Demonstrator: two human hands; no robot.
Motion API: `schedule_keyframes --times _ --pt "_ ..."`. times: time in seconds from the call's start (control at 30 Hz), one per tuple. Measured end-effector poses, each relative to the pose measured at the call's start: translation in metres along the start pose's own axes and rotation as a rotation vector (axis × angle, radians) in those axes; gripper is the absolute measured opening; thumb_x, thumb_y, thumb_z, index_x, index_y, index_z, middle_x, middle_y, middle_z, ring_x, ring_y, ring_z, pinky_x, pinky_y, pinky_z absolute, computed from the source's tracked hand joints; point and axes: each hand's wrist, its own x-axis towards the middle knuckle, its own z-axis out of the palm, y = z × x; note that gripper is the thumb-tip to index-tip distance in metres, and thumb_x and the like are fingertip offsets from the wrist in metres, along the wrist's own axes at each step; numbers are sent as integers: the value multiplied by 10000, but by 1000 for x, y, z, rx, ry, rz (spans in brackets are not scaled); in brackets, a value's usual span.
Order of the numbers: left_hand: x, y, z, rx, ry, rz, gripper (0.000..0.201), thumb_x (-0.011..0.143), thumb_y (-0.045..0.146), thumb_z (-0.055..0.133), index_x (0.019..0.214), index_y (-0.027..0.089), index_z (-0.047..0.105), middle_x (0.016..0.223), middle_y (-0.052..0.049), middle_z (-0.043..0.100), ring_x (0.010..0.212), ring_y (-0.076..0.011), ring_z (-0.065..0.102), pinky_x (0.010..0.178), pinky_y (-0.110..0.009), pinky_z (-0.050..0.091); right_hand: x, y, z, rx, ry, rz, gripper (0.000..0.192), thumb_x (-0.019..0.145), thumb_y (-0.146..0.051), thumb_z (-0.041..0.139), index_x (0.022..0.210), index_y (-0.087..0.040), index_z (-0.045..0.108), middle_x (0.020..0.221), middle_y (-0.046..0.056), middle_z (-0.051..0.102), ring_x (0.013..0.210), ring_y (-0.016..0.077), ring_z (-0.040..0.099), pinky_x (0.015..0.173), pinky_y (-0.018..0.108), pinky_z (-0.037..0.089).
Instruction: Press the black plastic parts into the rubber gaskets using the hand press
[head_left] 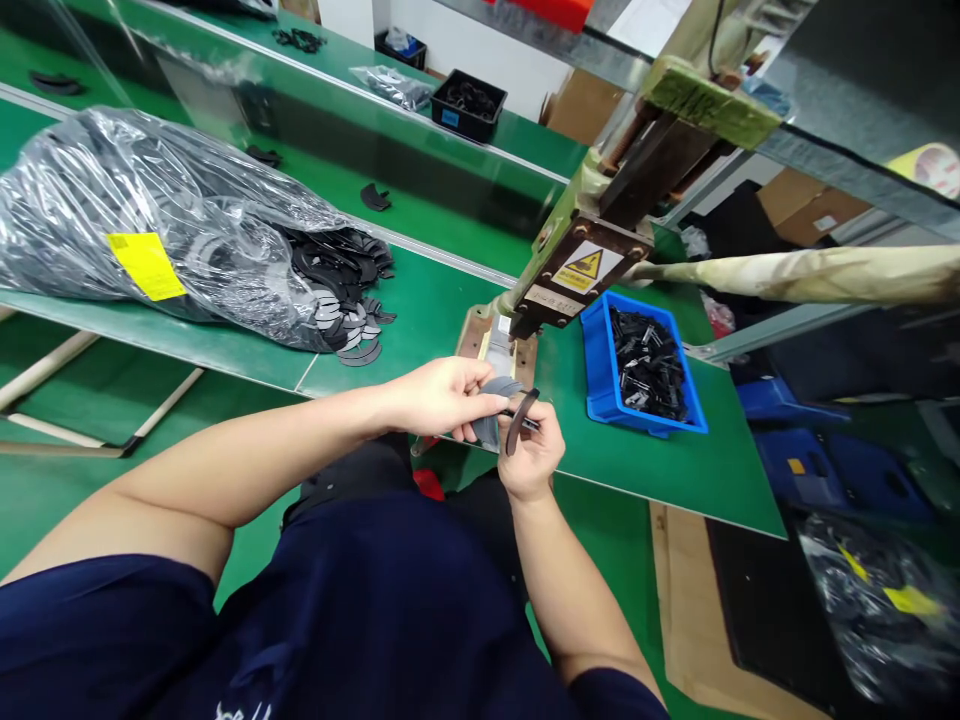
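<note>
Both hands meet just in front of the person's body, at the near edge of the green counter [660, 470]. The left hand [442, 395] is closed in a pinch, thumb and fingers gripping a flat, dark grey curved piece [495, 388] that fans out toward the other hand. The right hand [534, 455] is curled shut around a dark, narrow curved strip [519, 420], which stands nearly upright between its thumb and fingers; the strip's top end comes close to the grey piece, though I cannot tell whether the two touch.

Just beyond the hands stands a green press machine [592, 215] with a yellow warning label [583, 270] on its front, its head hanging over a small worn base plate [480, 335] on the counter. To the right of the press sits a blue bin [596, 360] filled with small black parts. To the left, well apart from the hands, a large clear plastic bag [127, 200] with a yellow sticker [146, 265] lies on its side, and dark curved pieces [345, 290] spill from its mouth onto the counter. Farther back, on a second green counter, sits a black tray [469, 105] holding dark parts. Lower right, on the floor, lies another plastic bag [877, 600] of dark pieces.
</note>
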Motion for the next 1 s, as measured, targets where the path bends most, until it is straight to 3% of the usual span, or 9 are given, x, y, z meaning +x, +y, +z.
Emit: schedule_keyframes --times 0.2,0.37,0.43,0.53,0.6,0.67,0.77,0.9,1.0 --pt "11 -3 -10 -124 -151 -99 504 812 604 866 920 175 623 660 -28 717 487 -144 679 439 -196 485 -3 -1 -2 -84 -46 -25 107 967 -347 653 975 -251 605 878 -4 696 802 140 674 764 312 575" --pt "18 -12 -24 -57 -71 -61 481 830 592 853 870 181 607 637 -10 679 485 -140 652 498 -243 532 8 -4 -15 -213 -171 -55 177 976 -322 634 1140 -257 654 1007 40 763 894 172 724 835 354 606" --pt "16 -14 -25 16 3 -1 444 860 567 831 886 183 609 674 -10 678 521 -137 643 528 -255 529 12 -6 -19 -261 -208 -95 192 972 -324 633 1147 -256 673 1030 55 772 926 184 729 875 376 610" --pt "9 -12 -21 247 285 224 352 890 484 815 954 189 632 854 -27 692 714 -138 645 655 -258 525 15 -8 -22 -319 -243 -142 161 967 -335 629 1091 -248 684 1020 73 767 937 198 723 873 394 611" --pt "4 -10 -17 456 393 355 300 891 446 810 928 198 643 915 -26 656 812 -149 609 731 -264 506 17 -9 -22 -346 -266 -159 142 966 -331 627 1062 -240 679 994 78 761 916 200 716 846 391 607" --pt "3 -11 -13 601 351 398 279 915 424 773 831 200 630 879 -19 601 803 -155 561 730 -271 471 18 -9 -21 -357 -291 -175 121 963 -316 631 1040 -235 676 955 70 753 874 190 704 816 378 598" --pt "6 -18 -12 617 282 380 327 956 393 708 732 198 570 811 0 523 727 -141 492 676 -275 416 18 -10 -21 -350 -312 -198 90 956 -295 641 1013 -238 682 910 53 744 841 177 695 799 366 592" --pt "10 -27 -12 411 301 299 313 896 428 793 836 207 581 825 22 542 714 -122 499 658 -251 428 15 -8 -21 -330 -303 -198 113 956 -289 640 1049 -247 690 945 56 762 875 184 720 818 378 611" --pt "11 -32 -17 166 176 161 380 874 521 816 957 206 619 819 24 612 675 -113 556 602 -229 462 14 -3 -22 -313 -289 -175 134 950 -285 654 1075 -253 692 975 56 766 894 185 731 824 374 621"
